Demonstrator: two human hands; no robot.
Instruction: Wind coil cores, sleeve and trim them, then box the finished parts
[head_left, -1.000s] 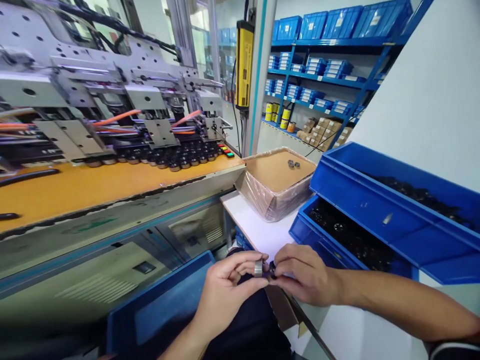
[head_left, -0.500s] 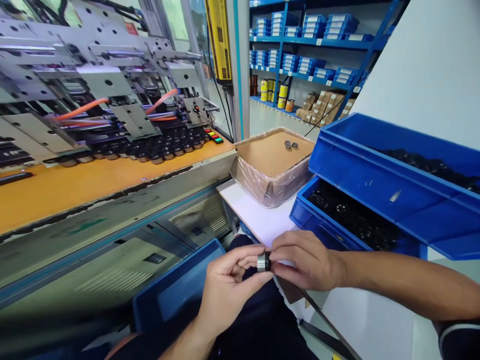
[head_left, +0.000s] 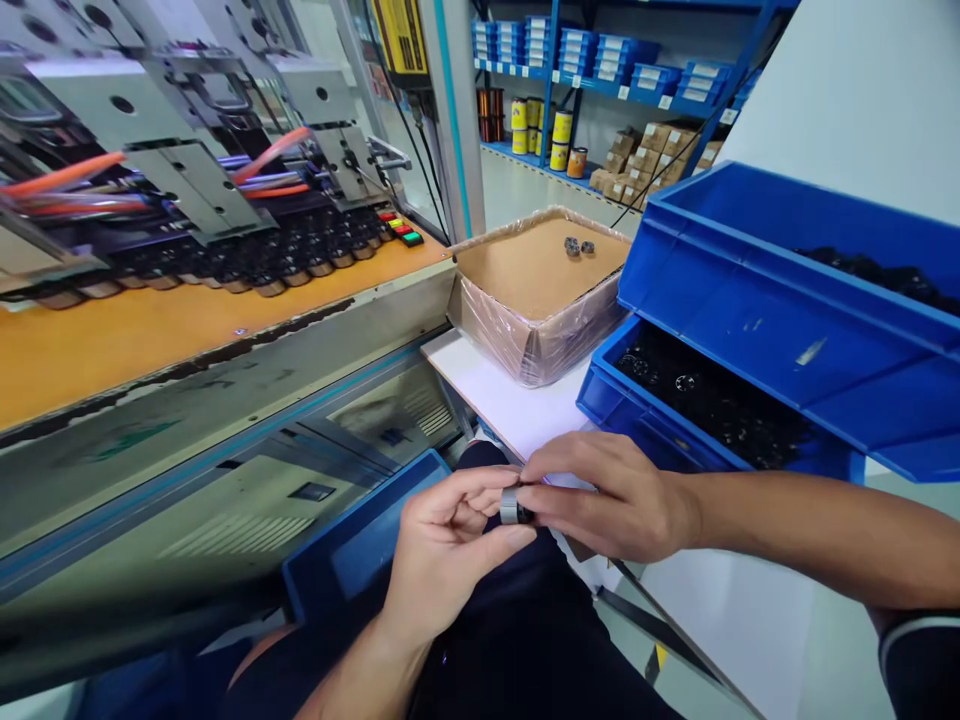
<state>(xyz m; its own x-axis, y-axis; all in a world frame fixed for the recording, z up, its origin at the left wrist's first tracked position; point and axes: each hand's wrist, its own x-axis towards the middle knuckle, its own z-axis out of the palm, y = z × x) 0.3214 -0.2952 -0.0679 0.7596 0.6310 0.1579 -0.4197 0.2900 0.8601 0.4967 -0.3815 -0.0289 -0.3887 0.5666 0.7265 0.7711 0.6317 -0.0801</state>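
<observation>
Above my lap, a short grey metal ring [head_left: 509, 506] with a black piece on its right side is between my two hands. My left hand [head_left: 442, 545] pinches the ring between thumb and fingers from the left. From the right, my right hand [head_left: 611, 495] has its fingers closed on the black piece, covering much of it. Black round plastic parts [head_left: 697, 400] fill the lower blue bin [head_left: 600, 400] near my right hand. Two small grey-black parts [head_left: 579, 247] lie on the cardboard top of a plastic-wrapped box [head_left: 517, 285].
An upper blue bin [head_left: 757, 290] with black parts sits over the lower one. At left, a machine [head_left: 195, 185] stands over an orange worktop [head_left: 172, 330] with rows of black-and-copper parts. Another blue bin [head_left: 360, 540] is low beside my legs. Shelves [head_left: 600, 80] stand behind.
The view has shifted, so the machine, box and bins sit a little higher in it. My right fingers have moved further over the ring and its black piece. Both hands keep their hold.
</observation>
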